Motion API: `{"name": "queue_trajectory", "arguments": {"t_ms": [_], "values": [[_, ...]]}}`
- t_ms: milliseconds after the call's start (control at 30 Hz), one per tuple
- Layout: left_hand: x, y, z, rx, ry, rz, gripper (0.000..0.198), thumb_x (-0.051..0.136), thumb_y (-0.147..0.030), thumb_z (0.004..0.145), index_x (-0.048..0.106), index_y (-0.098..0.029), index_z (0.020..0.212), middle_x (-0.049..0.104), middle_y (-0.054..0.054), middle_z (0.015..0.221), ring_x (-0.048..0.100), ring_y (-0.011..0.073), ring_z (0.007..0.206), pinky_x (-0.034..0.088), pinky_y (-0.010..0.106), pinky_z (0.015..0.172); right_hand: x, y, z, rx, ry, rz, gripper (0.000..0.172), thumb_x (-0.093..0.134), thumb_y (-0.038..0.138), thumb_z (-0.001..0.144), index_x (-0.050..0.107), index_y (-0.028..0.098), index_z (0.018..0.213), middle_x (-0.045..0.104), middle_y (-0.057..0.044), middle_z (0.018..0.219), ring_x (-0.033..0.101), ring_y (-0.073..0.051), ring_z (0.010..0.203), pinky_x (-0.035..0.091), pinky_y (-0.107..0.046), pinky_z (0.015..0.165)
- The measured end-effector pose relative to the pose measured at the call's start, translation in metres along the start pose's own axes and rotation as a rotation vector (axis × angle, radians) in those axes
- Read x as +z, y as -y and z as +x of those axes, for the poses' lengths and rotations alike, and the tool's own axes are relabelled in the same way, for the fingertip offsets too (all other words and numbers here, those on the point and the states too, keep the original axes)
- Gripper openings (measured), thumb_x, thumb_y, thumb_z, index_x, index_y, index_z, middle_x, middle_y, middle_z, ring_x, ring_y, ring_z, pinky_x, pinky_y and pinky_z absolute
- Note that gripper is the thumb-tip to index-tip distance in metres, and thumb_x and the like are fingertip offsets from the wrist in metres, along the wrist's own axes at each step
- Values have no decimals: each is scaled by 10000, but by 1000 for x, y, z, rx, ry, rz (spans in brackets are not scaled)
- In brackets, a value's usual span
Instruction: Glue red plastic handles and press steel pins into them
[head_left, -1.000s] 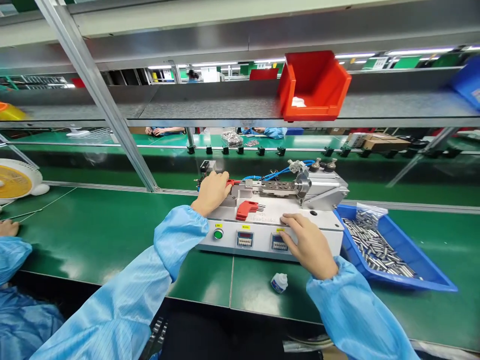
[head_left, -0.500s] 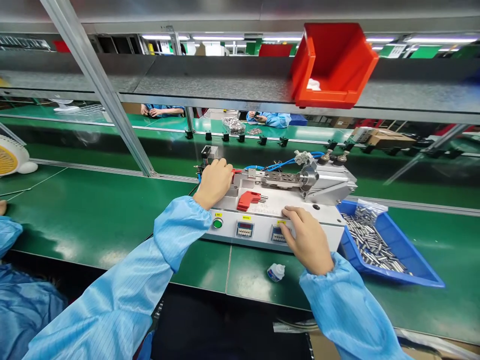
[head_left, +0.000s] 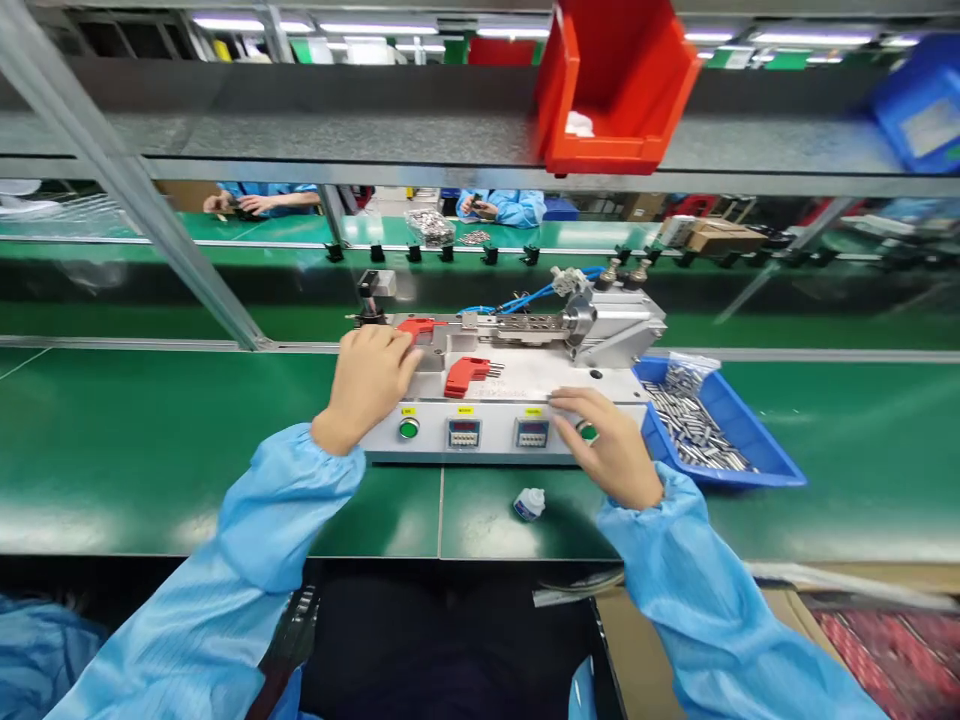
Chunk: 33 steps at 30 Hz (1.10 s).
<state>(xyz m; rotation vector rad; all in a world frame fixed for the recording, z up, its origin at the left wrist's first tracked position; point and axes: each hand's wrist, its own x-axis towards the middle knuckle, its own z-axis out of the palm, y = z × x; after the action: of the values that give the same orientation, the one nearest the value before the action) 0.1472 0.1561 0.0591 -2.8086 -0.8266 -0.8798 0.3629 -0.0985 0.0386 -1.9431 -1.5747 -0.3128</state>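
A white bench machine (head_left: pixel 525 385) with a silver clamp rail and a cylinder at its right end stands before me. At its left end, my left hand (head_left: pixel 367 378) rests with loosely bent fingers beside a red handle-shaped piece (head_left: pixel 418 328) seated in the fixture; I see no grip on it. A second red piece (head_left: pixel 466 376) with thin metal prongs lies on the machine's top. My right hand (head_left: pixel 609 445) is open at the front edge, fingers stretched left, partly covering the right green button (head_left: pixel 587 431). The left green button (head_left: pixel 409 428) is uncovered.
Right of the machine, a blue tray (head_left: pixel 765 440) holds many metal pins (head_left: pixel 694 425) and a plastic bag. A small white bottle (head_left: pixel 529 503) is on the green bench in front. Above sits a red bin (head_left: pixel 615 120) on a shelf. Co-workers' hands show across the line.
My left hand has drawn back left and down from the fixture, exposing the red piece there. My right hand stays near the front edge, its fingertips slightly lower. The camera view has shifted.
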Motion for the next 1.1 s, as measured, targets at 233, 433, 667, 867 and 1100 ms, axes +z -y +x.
{"name": "queue_trajectory", "arguments": {"t_ms": [233, 433, 667, 867, 1100], "values": [[3, -10, -62, 171, -83, -158, 295, 456, -326, 1075, 717, -189, 1091, 732, 131, 1020, 661, 298, 949, 495, 416, 818, -21, -32, -31, 223, 74, 49, 191, 589, 366, 957, 679, 235, 1064, 708, -44, 788, 701, -238, 730, 602, -384, 758], [13, -51, -60, 229, 352, -82, 158, 501, -217, 1068, 633, -209, 1154, 739, 88, 1040, 718, 253, 923, 527, 340, 787, -19, -43, -23, 248, 214, 88, 228, 574, 474, 983, 619, 262, 1053, 683, -17, 721, 679, -219, 643, 573, -347, 692], [-1, -59, -39, 122, 505, -37, 66, 560, -223, 1060, 610, -206, 1099, 720, 64, 926, 713, 259, 883, 516, 325, 728, -26, -47, -11, 279, 285, 144, 335, 554, 608, 975, 587, 275, 989, 695, -31, 715, 681, -245, 647, 560, -370, 673], [-3, -36, -60, 197, 328, 39, 147, 546, -182, 1047, 622, -213, 925, 682, 71, 927, 651, 256, 876, 476, 357, 731, -30, -49, -7, 293, 350, 129, 482, 537, 734, 957, 598, 256, 990, 707, -38, 738, 682, -234, 649, 530, -350, 639], [-5, -3, -66, 107, 491, -131, 179, 511, -144, 1040, 628, -260, 1110, 649, 26, 1017, 658, 200, 839, 419, 297, 637, -28, -55, -7, 292, 331, 118, 490, 527, 742, 962, 606, 258, 981, 720, -39, 745, 691, -231, 641, 503, -343, 610]]}}
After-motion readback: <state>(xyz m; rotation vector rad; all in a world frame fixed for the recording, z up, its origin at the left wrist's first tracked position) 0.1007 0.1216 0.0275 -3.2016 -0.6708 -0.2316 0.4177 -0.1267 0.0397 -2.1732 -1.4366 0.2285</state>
